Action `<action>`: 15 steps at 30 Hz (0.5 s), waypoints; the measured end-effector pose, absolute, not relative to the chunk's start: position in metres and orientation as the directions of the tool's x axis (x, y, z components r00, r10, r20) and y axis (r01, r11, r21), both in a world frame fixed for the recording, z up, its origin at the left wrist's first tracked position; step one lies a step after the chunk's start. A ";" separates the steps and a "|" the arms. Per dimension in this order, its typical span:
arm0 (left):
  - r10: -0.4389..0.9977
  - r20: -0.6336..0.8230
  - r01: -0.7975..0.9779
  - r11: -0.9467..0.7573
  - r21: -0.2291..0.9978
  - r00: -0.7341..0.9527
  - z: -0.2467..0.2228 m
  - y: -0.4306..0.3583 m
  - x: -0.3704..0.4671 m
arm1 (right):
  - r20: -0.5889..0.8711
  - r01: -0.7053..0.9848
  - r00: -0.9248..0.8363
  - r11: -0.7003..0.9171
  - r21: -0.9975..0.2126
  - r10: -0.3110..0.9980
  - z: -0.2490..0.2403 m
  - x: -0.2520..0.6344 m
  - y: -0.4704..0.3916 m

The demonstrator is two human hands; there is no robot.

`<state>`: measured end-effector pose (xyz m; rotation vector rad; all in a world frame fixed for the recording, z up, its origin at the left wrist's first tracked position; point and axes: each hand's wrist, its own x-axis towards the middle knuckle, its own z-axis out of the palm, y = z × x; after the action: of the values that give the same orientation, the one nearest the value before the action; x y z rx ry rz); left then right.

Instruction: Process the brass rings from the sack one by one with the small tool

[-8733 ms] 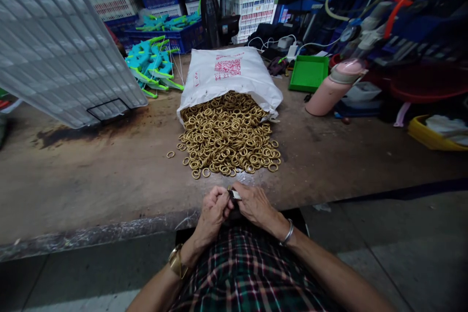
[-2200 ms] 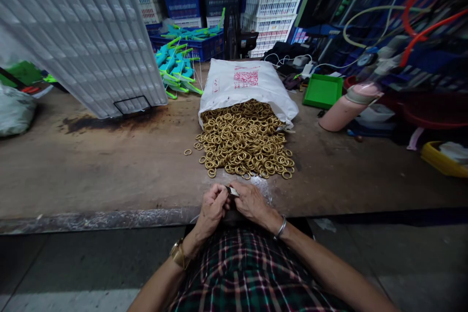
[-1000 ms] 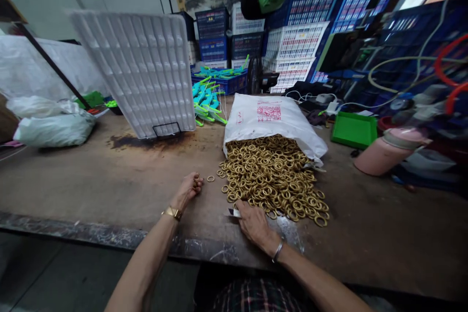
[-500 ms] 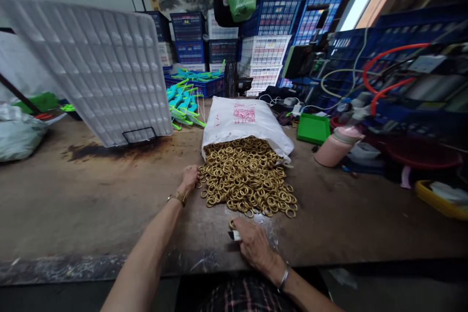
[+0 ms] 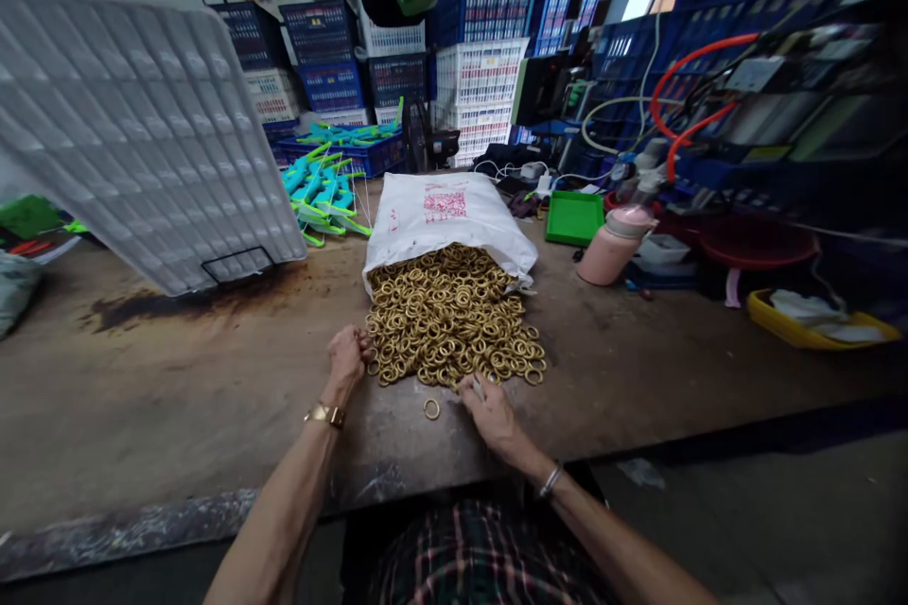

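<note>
A heap of brass-coloured metal rings (image 5: pixel 450 326) spills from the mouth of a white woven sack (image 5: pixel 418 208) with red print. My left hand (image 5: pixel 347 359) is closed at the heap's left edge, its fingertips against the rings; what they pinch is hidden. At the heap's front edge, my right hand (image 5: pixel 491 411) is closed around a small whitish object (image 5: pixel 479 388), mostly covered by the fingers. Its fingertips touch the nearest rings. One loose ring (image 5: pixel 431 409) lies by itself on the wooden table (image 5: pixel 241 406), between my hands.
A ribbed translucent panel (image 5: pixel 148 132) leans in a black wire stand at left. Turquoise-and-green plastic pieces (image 5: pixel 326 194) are behind it. To the right stand a green tray (image 5: pixel 574 217), a pink bottle (image 5: pixel 616 246) and a yellow basket (image 5: pixel 815 326). Stacked crates (image 5: pixel 479 76) fill the back.
My right hand has moved forward from the table's front to the heap. The ring it had at its fingertips now appears to lie loose. My left hand stays at the heap's left side. The view has shifted right.
</note>
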<state>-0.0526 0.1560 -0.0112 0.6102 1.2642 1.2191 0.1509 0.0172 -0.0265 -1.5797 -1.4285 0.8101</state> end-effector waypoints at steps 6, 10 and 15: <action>0.906 -0.412 -0.419 0.340 0.842 -0.094 -0.013 0.090 -0.049 | -0.153 0.124 0.078 -0.162 -0.979 0.985 -0.028 0.159 0.014; 0.899 -0.436 -0.416 0.383 0.825 -0.037 -0.008 0.058 -0.036 | -0.200 0.008 0.025 -0.201 -0.980 0.979 -0.029 0.162 0.010; 0.887 -0.462 -0.367 0.436 0.822 0.020 -0.003 0.024 -0.008 | -0.248 -0.080 -0.108 -0.257 -0.963 0.963 -0.028 0.169 0.010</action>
<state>-0.0075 0.0244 -0.0029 0.5638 1.1727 1.0562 0.1685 0.0096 -0.0276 -1.2744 -1.0780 1.5125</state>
